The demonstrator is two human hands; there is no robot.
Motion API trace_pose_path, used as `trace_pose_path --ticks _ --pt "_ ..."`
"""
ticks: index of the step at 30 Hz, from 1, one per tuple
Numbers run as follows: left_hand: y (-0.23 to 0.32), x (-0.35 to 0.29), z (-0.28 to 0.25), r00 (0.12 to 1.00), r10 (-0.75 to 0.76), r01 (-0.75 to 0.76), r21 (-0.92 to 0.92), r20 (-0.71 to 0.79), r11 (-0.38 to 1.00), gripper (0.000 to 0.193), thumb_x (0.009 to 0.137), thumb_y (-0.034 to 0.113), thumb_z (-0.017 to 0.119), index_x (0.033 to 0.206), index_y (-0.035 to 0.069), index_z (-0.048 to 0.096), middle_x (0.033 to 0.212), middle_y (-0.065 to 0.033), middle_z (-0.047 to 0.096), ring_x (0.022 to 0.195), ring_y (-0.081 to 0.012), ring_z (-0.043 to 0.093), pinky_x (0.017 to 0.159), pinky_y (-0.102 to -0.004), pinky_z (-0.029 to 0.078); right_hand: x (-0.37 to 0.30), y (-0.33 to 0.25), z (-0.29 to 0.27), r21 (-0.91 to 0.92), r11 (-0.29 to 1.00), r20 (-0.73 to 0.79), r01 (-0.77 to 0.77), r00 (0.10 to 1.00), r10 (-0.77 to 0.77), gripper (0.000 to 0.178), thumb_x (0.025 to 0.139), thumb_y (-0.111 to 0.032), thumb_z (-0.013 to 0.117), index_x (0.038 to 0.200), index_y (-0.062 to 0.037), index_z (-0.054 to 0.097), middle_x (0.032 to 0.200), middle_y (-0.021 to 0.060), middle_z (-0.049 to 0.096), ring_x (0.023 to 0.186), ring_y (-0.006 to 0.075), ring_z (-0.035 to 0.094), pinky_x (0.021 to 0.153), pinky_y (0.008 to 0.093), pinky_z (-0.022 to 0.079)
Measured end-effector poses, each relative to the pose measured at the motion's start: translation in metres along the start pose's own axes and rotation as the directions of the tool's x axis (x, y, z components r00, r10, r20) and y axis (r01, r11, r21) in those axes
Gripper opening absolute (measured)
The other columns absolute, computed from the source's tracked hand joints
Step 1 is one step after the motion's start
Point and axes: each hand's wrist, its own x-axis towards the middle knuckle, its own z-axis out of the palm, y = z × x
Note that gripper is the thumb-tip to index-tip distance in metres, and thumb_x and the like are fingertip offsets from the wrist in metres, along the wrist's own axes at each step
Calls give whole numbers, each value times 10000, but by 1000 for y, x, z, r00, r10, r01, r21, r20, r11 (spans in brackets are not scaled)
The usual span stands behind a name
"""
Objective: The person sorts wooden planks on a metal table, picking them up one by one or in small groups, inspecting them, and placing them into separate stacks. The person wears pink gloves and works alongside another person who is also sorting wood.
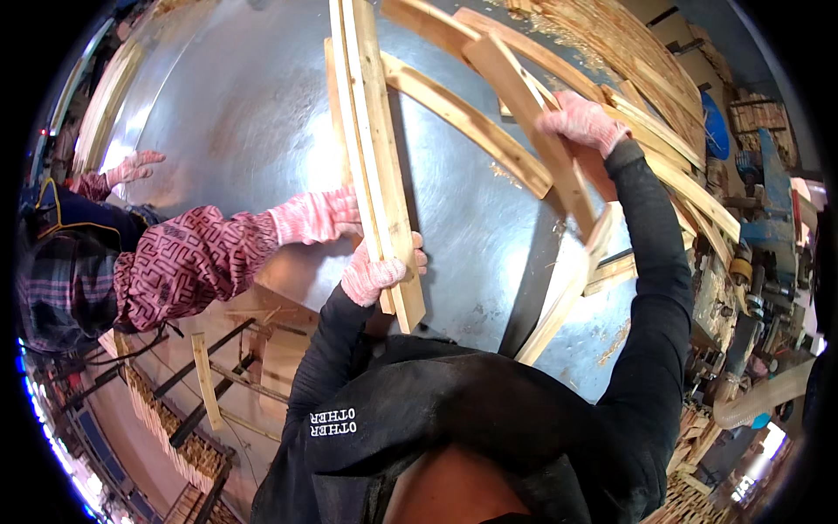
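Two rows of white lettering (333,423) show on the black jacket (489,393) nearest the camera, and ahead of it the left hand (377,272) grasps the near end of long planks (377,131) held together over the grey surface (253,96), while the right hand (583,122) clasps a slanting board (524,100). Between them lies a curved strip (471,120). At the planks' left side is a co-worker's gloved hand (319,217), contact unclear; stacked wood (615,35) fills the upper right, near a blue disc (715,127).
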Motion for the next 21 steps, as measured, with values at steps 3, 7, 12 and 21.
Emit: trace_pose_path --ticks 3,7,12,21 --pt "-2 4 -10 1000 30 -30 69 -7 997 640 755 123 758 1308 71 440 1125 -71 570 969 -209 618 813 -359 545 35 24 21 630 767 -75 125 992 -100 464 818 -375 696 1048 26 662 1017 115 675 936 237 623 859 337 488" --pt "10 19 -22 982 42 78 599 -185 797 726 742 62 683 1388 40 352 1103 -85 555 954 -203 612 754 -309 540 71 -24 91 970 208 -112 124 991 -67 305 869 -301 690 969 -13 704 915 34 680 856 129 611 825 271 491" --pt "0 26 -45 897 62 442 895 -439 -62 1041 756 712 609 1453 -9 330 1266 -270 527 1175 -410 533 1002 -480 430 80 -60 210 654 751 -197 93 979 50 769 883 -586 574 1234 98 564 1235 293 596 1226 412 520 1041 397 395" --pt "-5 -9 -83 925 47 344 886 -376 310 1022 765 242 773 1513 -42 137 1298 -268 543 1100 -315 611 937 -372 505 0 -121 261 442 894 -312 67 946 83 481 1003 -433 410 1005 9 599 1007 263 660 949 458 613 820 522 479"
